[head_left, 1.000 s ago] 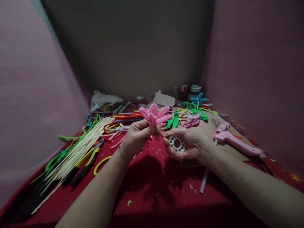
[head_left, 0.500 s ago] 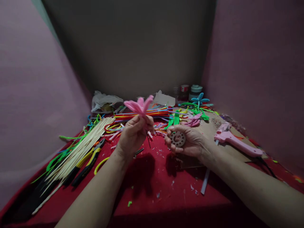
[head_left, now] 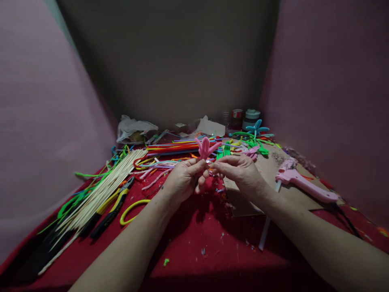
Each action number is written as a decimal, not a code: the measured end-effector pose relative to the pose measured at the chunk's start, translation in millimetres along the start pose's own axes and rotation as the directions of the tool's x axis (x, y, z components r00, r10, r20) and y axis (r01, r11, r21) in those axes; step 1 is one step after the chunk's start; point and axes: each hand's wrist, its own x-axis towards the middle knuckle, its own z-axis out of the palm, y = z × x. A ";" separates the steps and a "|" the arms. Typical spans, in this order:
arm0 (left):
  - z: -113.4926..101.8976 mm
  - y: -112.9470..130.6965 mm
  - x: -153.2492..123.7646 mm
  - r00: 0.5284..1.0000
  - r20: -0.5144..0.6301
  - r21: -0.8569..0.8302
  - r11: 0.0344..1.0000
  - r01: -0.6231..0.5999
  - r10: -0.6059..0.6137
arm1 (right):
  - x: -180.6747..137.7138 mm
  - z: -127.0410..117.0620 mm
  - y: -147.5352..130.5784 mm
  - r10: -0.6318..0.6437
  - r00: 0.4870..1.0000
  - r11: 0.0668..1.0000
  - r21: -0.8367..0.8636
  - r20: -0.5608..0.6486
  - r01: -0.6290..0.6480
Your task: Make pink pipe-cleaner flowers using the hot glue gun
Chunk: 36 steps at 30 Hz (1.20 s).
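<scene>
My left hand [head_left: 187, 176] is closed around the base of a pink pipe-cleaner flower [head_left: 206, 148], whose fuzzy petals spread upward above the fingers. My right hand [head_left: 240, 172] comes in from the other side, thumb and forefinger pinched together close to the flower's base. A small bright spot shows between the two hands, too small to name. The round grey disc with holes, like a bobbin, is out of sight now. Behind the right hand lie green pipe-cleaner pieces [head_left: 226, 148] and another pink pipe-cleaner piece [head_left: 251, 152].
Wooden sticks [head_left: 100, 186] and yellow-black pliers [head_left: 114, 209] lie at left, beside a yellow loop handle [head_left: 133, 211]. A pink glue gun [head_left: 306, 184] rests on cardboard [head_left: 267, 174] at right. Loose pipe cleaners [head_left: 182, 147], a plastic bag [head_left: 135, 129] and jars [head_left: 251, 118] stand behind.
My left hand has moved right and the flower is lower. My right hand has turned and pinches beside the flower's base; the holed disc it held is no longer visible.
</scene>
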 end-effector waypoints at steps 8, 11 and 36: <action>6.5 -2.5 -1.8 0.999 0.032 0.074 0.997 0.011 -0.013 | -0.2 3.1 2.1 0.004 0.998 0.999 -0.047 -0.063 -0.007; 6.6 -6.0 -0.9 1.000 0.025 0.125 0.992 -0.003 0.000 | -0.7 4.8 0.3 0.004 0.996 0.998 -0.058 -0.094 -0.010; 22.3 -10.2 -8.3 0.984 -0.055 0.203 0.967 -0.155 0.170 | 1.0 10.4 22.2 0.036 0.995 0.972 0.235 -0.093 -0.013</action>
